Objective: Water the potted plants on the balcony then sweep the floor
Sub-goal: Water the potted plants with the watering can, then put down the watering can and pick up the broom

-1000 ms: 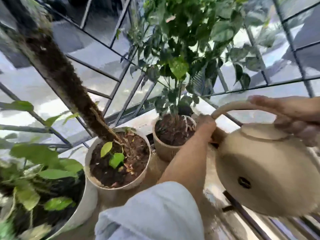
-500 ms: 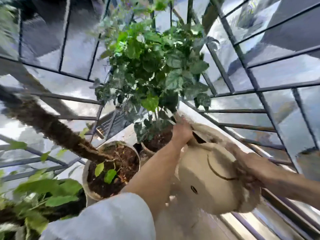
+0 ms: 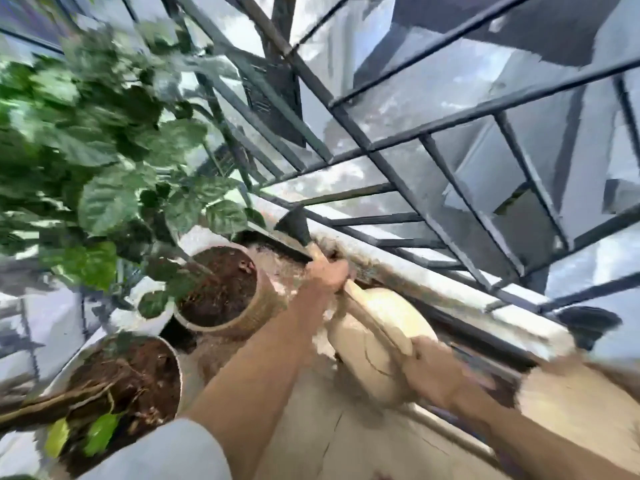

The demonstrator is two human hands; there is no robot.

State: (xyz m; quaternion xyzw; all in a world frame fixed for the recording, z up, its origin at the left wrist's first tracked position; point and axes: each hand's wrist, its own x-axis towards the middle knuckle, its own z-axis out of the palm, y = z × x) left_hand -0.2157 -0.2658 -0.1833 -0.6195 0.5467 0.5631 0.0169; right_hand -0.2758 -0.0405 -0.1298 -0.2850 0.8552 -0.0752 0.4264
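- Since half a second ago the view swings right and tips; the watering can (image 3: 377,344) now sits lower and further from the leafy plant (image 3: 104,161), close along the ledge (image 3: 450,299) under the balcony grille (image 3: 415,140)
- Left hand (image 3: 327,273) is curled round the can's spout end, fingers wrapped and gripping; the dark rose (image 3: 294,226) sticks up beyond its knuckles toward the railing
- Right hand (image 3: 436,372) grips the rear of the can at the handle, fingers curled; motion blur hides the exact finger placement
- Can's long axis runs from lower right to upper left, spout end leading, roughly parallel to the ledge
- Woven pot (image 3: 221,292) with dark soil stands just left of the left hand, near but apart; the spout points past it, not over the soil
- White pot (image 3: 124,386) with the mossy stake lies nearer the body, left of the left forearm
- Judgement: watering stage, sweeping not yet begun; the left hand is the nearer to both pots, so the spout would have to swing leftward over the soil to pour
- No water stream can be made out
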